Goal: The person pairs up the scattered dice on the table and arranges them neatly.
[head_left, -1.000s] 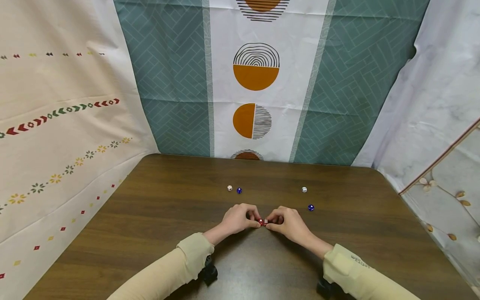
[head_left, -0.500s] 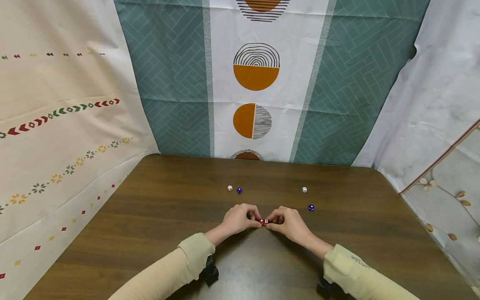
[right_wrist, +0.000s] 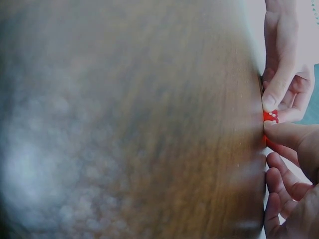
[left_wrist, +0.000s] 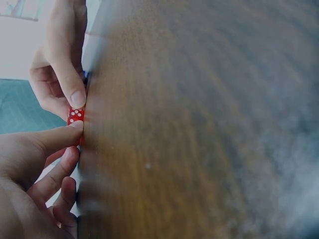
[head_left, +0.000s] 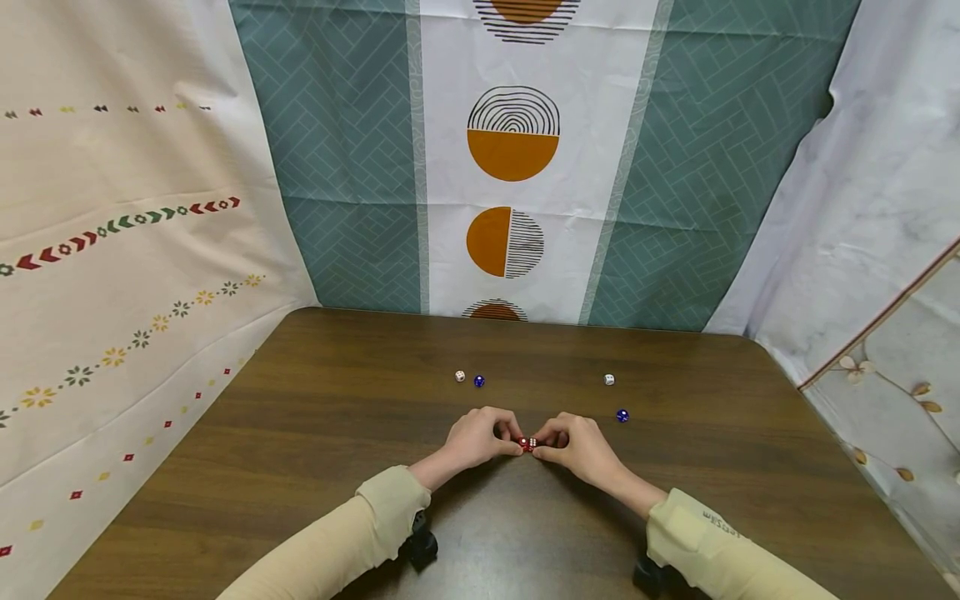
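Observation:
In the head view, my left hand [head_left: 480, 437] pinches one red die [head_left: 522, 442] between thumb and fingers on the table. My right hand [head_left: 577, 446] pinches a second red die [head_left: 532, 443] from the opposite side. Both dice sit side by side, touching, with white pips on top. Close up in the left wrist view, the right thumb and the left thumb [left_wrist: 62, 138] flank the red die pair [left_wrist: 76, 114], partly covering it. Little of the red dice [right_wrist: 270, 116] shows between the thumbs in the right wrist view.
Behind the left hand lie a white die [head_left: 460, 377] and a blue die [head_left: 479, 381], close together. Another white die [head_left: 609, 379] and blue die [head_left: 622, 415] lie behind the right hand. The brown wooden table [head_left: 337, 400] ends at a patterned cloth [head_left: 510, 250].
A narrow gap between the two red dice has closed; they now touch. My left hand shifted slightly right, while the right hand stayed almost still. The white and blue dice stayed put.

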`<state>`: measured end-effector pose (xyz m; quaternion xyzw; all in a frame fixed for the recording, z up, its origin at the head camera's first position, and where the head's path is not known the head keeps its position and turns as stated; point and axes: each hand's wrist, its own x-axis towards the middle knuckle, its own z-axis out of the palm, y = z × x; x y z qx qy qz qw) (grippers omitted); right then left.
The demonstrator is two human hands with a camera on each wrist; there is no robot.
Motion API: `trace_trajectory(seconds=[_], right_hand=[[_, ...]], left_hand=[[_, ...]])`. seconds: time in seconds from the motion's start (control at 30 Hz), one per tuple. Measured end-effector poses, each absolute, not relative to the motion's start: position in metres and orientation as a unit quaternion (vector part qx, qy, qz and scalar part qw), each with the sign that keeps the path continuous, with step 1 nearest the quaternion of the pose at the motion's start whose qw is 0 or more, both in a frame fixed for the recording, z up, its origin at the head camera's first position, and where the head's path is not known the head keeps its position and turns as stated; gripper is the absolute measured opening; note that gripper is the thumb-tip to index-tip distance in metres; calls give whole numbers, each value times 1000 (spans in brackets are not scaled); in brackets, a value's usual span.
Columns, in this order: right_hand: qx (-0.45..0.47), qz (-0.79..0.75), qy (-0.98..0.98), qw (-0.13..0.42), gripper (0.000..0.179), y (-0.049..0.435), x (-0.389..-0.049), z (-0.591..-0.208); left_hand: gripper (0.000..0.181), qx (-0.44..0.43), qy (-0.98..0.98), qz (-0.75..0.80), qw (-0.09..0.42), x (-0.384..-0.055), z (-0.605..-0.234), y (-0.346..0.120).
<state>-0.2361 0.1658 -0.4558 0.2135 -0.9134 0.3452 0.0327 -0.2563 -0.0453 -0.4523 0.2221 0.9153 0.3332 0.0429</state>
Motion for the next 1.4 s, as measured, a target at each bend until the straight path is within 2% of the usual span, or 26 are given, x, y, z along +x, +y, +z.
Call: trace_trajectory(seconds=[1.4], right_hand=[[212,346,-914,18,8,167,-238,-453]], left_hand=[[12,214,918,331,49,-257,-450,-44]])
